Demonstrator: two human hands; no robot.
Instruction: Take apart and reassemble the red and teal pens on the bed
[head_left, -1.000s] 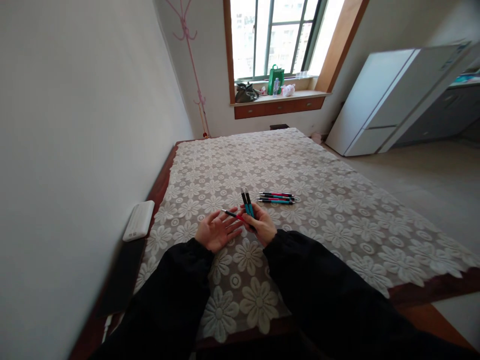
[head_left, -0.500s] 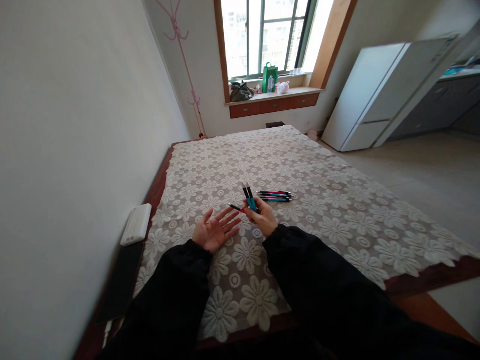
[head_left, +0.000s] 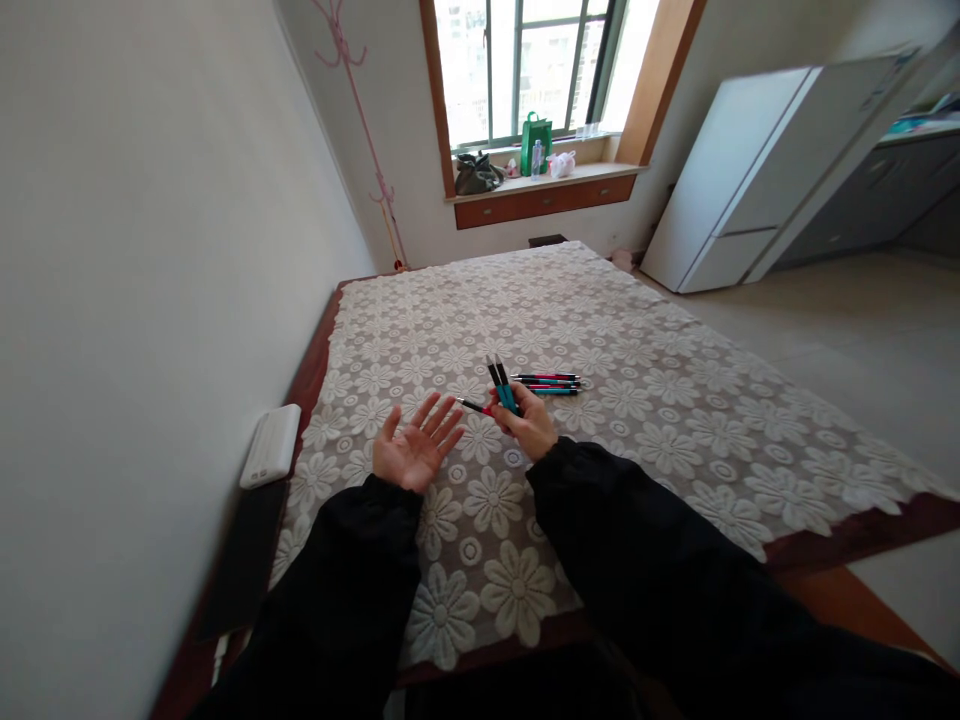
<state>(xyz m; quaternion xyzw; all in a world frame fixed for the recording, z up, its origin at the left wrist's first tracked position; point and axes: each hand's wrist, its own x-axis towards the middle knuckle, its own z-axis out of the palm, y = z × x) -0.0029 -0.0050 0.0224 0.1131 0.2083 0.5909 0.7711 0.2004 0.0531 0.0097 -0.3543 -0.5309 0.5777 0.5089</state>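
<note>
My left hand [head_left: 414, 448] lies palm up above the tablecloth, its fingers spread and nothing in it. To its right, my right hand [head_left: 529, 424] is closed round a few pens: two teal-and-black pens [head_left: 503, 388] point up and away, and a red-and-black pen [head_left: 474, 406] sticks out toward my left fingertips. A small gap seems to separate that tip from the left hand. Just beyond my right hand, several red, teal and black pens [head_left: 553, 384] rest side by side on the flowered tablecloth [head_left: 517, 598].
At the table's left edge, by the wall, sit a white power bank [head_left: 271, 446] and a dark flat device [head_left: 244, 560] with a white cable [head_left: 219, 658]. Beyond the table are a pink coat stand [head_left: 360, 110], a window sill with a green bag [head_left: 535, 146], and a white fridge [head_left: 739, 180].
My left hand has drawn back to the left, away from the pens in my right hand. The right hand keeps its hold. The view has shifted slightly.
</note>
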